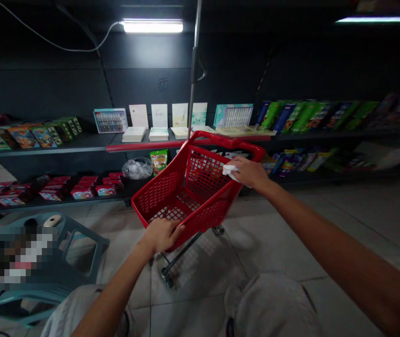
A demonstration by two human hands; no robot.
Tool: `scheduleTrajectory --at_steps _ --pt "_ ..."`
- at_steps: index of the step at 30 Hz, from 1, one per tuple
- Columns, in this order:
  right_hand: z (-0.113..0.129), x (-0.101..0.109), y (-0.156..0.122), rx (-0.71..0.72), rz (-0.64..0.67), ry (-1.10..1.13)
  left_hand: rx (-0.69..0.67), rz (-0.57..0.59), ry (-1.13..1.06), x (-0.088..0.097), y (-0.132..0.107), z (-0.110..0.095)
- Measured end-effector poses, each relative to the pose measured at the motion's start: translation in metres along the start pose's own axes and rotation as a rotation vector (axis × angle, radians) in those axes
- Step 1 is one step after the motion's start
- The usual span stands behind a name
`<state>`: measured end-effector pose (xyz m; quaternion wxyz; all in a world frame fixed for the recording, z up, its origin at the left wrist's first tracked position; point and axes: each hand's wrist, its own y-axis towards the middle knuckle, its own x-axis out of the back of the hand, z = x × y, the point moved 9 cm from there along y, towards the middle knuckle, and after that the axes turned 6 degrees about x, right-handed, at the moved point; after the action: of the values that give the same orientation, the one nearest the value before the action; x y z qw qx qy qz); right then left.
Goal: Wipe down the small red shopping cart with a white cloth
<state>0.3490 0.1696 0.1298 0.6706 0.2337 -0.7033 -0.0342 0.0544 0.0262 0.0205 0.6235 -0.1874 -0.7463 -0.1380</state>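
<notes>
A small red shopping cart point(200, 215) with lattice sides stands in front of me, its handle end toward the shelf. My left hand point(163, 234) is closed over the rim of the basket at the near end. On the right side of the cart, near the handle, my right hand point(250, 172) grips a crumpled white cloth point(230, 170) against the top rim. Through the lattice the inside of the basket shows no goods. A metal pole point(194, 65) rises behind the cart's left side; its foot is hidden.
Shelves behind hold books point(159, 116), green and blue packs point(301, 117) and red boxes point(83, 188). A clear plastic bag point(137, 168) sits on the lower shelf. At left stands a blue-grey plastic stool point(83, 234) bearing several items, partly blurred. Tiled floor point(277, 238) surrounds the cart.
</notes>
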Motion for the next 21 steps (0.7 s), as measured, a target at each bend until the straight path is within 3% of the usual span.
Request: scheduleTrajectory --at_steps 5,9,12,14,18,20,21 --pt "-0.001 -0.004 -0.06 -0.319 -0.418 0.181 0.175 -0.092 0.012 0.004 0.006 0.014" --pt "0.011 -0.017 -0.073 -0.513 -0.563 0.273 0.195 -0.151 0.007 0.006 0.013 0.02" --pt "0.008 -0.026 -0.08 -0.622 -0.645 0.332 0.197 -0.191 0.007 0.005 0.019 0.024" --pt "-0.003 -0.04 -0.085 -0.717 -0.617 0.319 0.198 -0.217 0.013 0.004 0.021 0.026" --pt "-0.026 -0.082 -0.092 -0.91 -0.419 0.302 0.2 -0.229 0.009 0.002 0.024 0.026" --pt "-0.021 -0.096 -0.09 -0.89 -0.373 0.353 0.193 -0.222 -0.007 0.002 0.025 0.026" --pt "-0.008 -0.102 -0.083 -0.793 -0.308 0.346 0.187 -0.22 -0.015 0.003 0.025 0.025"
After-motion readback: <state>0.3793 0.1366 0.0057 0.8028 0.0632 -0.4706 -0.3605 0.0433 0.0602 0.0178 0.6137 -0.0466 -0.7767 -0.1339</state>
